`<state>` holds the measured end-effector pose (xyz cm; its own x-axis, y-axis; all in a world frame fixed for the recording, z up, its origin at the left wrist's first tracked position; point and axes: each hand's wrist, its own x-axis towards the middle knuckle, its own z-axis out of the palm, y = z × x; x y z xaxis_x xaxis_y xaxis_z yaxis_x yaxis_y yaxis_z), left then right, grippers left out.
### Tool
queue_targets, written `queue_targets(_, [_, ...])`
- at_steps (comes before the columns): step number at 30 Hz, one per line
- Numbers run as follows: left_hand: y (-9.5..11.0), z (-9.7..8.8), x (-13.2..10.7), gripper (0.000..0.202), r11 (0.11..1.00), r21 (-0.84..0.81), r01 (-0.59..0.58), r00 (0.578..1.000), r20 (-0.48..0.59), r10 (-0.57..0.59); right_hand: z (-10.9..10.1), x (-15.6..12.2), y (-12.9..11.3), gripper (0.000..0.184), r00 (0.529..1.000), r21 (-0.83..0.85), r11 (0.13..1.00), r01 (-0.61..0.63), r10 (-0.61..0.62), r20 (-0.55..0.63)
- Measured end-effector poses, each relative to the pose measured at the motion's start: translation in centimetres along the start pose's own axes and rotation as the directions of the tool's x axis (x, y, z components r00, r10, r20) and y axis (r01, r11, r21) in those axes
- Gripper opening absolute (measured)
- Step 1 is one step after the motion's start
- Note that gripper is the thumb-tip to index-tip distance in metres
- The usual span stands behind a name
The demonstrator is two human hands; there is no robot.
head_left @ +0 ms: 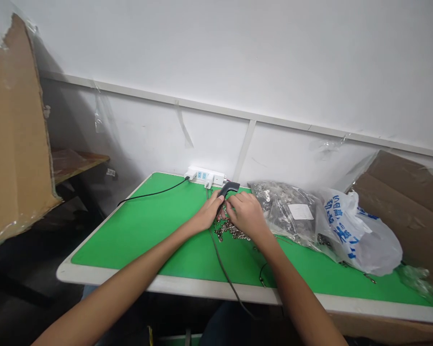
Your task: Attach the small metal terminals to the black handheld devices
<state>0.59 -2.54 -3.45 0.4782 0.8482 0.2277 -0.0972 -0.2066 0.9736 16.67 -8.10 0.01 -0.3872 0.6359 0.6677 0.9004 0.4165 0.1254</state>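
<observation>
While the left hand [207, 213] grips the black tool [231, 186], handle toward one o'clock, the right hand [246, 211] curls at its four o'clock, contents indeterminable.

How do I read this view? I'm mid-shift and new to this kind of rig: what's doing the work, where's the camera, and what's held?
There is no robot here: you see a person's two bare hands. The single picture comes from a camera worn on that person's head, looking forward and down.

The left hand grips a black handheld tool. The right hand is close beside it, fingers curled; whether they pinch anything is hidden.

Below the hands, a pile of small metal parts lies on the green-topped table. Toward the wall sits a white power strip. To the right are a clear plastic bag of metal parts and a white plastic bag with blue print.
</observation>
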Motion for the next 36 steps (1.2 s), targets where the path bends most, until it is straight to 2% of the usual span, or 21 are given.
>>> queue_targets(7, [0.1,0.0,-0.1,0.038,0.999,-0.043,0.007,0.999,-0.035,-0.009,0.2,0.0,-0.4,0.028,0.999,0.065,0.998,-0.019,0.016,0.050])
queue_targets(10, [-0.1,0.3,0.1,0.038,0.992,-0.113,0.049,0.999,-0.009,-0.050,0.0,0.1,-0.3,0.027,0.998,0.100,0.995,-0.028,0.022,0.061])
queue_targets(14, [-0.4,0.8,0.6,0.043,0.977,-0.192,0.094,0.996,0.028,-0.090,-0.4,0.2,0.1,0.024,1.000,0.124,0.992,-0.005,0.003,0.017])
queue_targets(21, [0.4,0.2,0.1,0.056,0.992,-0.117,-0.052,0.997,0.055,0.059,-0.7,0.2,0.6,0.025,0.983,0.009,0.990,0.144,-0.142,-0.120])
queue_targets(25, [1.3,0.4,-0.6,0.057,0.995,-0.092,-0.049,0.998,0.023,0.052,-0.7,0.2,0.2,0.028,0.963,-0.055,0.979,0.198,-0.205,-0.173])
queue_targets(30, [0.9,0.8,-0.5,0.056,0.993,-0.103,-0.052,0.999,-0.021,0.050,-1.0,0.5,-0.2,0.027,0.947,-0.088,0.971,0.223,-0.237,-0.217])
queue_targets(34, [0.5,0.5,-0.5,0.053,0.967,0.124,-0.224,0.966,-0.105,0.238,-1.3,0.6,-0.3,0.028,0.930,-0.119,0.960,0.252,-0.274,-0.244])
queue_targets(36, [0.5,0.4,-0.5,0.053,0.953,0.159,-0.257,0.954,-0.115,0.276,-1.4,0.6,-0.3,0.028,0.929,-0.134,0.958,0.252,-0.278,-0.245])
